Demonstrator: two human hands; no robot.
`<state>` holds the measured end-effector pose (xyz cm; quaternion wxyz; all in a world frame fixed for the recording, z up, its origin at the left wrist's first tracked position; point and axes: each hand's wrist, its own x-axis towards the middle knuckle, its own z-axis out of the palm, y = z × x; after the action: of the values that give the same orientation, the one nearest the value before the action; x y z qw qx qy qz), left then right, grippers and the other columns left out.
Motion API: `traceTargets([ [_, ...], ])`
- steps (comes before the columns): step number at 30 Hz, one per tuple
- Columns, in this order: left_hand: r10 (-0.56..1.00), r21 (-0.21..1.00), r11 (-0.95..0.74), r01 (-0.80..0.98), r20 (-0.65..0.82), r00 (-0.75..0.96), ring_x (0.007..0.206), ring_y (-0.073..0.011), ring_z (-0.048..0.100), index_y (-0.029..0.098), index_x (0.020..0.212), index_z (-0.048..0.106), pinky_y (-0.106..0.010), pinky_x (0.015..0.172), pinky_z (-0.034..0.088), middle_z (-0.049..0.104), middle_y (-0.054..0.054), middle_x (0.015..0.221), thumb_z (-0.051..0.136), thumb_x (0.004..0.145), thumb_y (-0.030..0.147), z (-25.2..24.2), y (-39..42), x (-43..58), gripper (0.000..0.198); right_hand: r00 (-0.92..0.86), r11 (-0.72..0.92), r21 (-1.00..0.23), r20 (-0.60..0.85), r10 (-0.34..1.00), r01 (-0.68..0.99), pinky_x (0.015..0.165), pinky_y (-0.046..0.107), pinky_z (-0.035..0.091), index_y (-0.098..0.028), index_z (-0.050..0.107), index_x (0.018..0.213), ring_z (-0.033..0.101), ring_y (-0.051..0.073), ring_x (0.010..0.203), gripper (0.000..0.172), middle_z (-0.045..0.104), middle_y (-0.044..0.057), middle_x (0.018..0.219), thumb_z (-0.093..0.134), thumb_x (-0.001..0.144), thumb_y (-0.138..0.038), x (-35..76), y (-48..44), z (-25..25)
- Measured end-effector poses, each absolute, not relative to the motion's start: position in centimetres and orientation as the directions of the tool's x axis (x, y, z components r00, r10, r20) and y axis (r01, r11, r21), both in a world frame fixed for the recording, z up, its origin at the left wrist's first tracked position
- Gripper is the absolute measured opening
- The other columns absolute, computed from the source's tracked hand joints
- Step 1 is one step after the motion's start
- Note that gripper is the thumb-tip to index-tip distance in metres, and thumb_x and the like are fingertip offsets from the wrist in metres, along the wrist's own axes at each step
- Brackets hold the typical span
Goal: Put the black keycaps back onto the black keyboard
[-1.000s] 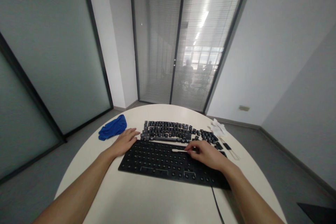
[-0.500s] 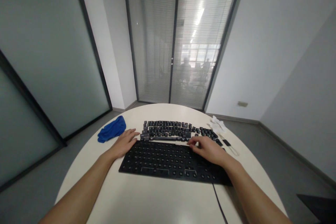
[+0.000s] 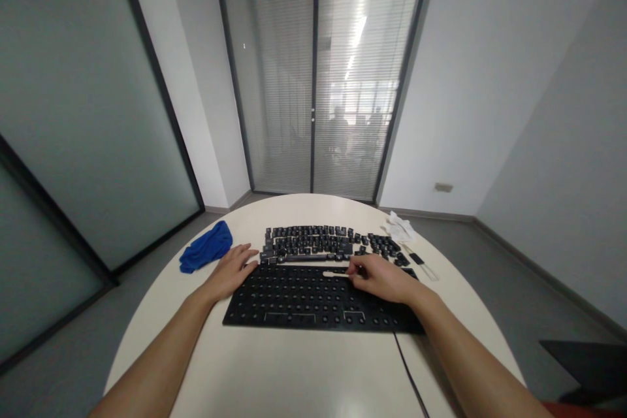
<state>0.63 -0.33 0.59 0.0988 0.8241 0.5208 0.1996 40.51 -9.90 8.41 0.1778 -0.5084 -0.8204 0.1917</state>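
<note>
A black keyboard base (image 3: 294, 304) with its keycaps taken off lies on the round white table (image 3: 274, 372). The loose black keycaps (image 3: 318, 243) are laid out in rows just behind it. My left hand (image 3: 229, 271) rests flat at the keyboard's left end, fingers stretched out. My right hand (image 3: 382, 277) is closed in a pinch on a thin white stick (image 3: 336, 273), whose tip lies over the upper middle of the keyboard.
A crumpled blue cloth (image 3: 206, 247) lies at the table's left rear. White crumpled tissue (image 3: 399, 227) and a small wire tool with a black handle (image 3: 420, 262) sit at the right rear. The keyboard's cable (image 3: 409, 379) runs off the front right. Glass doors with blinds stand beyond.
My right hand drew back toward the keycaps half a second ago, then returned over the keyboard, with the white stick showing again. The camera tilted up slightly. My left hand stayed put.
</note>
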Motion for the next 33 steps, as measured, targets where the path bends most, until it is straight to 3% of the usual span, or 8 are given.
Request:
traceTargets([
  [26, 0.902, 0.370, -0.429, 0.824, 0.221, 0.371, 0.135, -0.0308, 0.041, 0.023, 0.128, 0.061, -0.049, 0.114, 0.030, 0.049, -0.010, 0.144, 0.041, 0.095, 0.053, 0.83, -0.53, 0.74, 0.050, -0.418, 0.385, -0.501, 0.051, 0.907, 0.775, 0.058, 0.022, 0.037, -0.017, 0.065, 0.073, 0.057, 0.014, 0.063, 0.007, 0.066, 0.000, 0.069, 0.058, 0.072, -0.018, 40.79, -10.13, 8.56],
  [33, 0.896, 0.370, -0.441, 0.818, 0.230, 0.380, 0.135, -0.0304, 0.041, 0.023, 0.129, 0.060, -0.049, 0.114, 0.030, 0.049, -0.010, 0.144, 0.040, 0.095, 0.052, 0.80, -0.48, 0.64, 0.049, -0.502, 0.408, -0.589, 0.005, 0.865, 0.697, 0.059, 0.021, 0.039, -0.017, 0.066, 0.071, 0.060, 0.014, 0.066, 0.008, 0.069, -0.001, 0.071, 0.059, 0.068, -0.016, 40.53, -10.33, 8.54],
])
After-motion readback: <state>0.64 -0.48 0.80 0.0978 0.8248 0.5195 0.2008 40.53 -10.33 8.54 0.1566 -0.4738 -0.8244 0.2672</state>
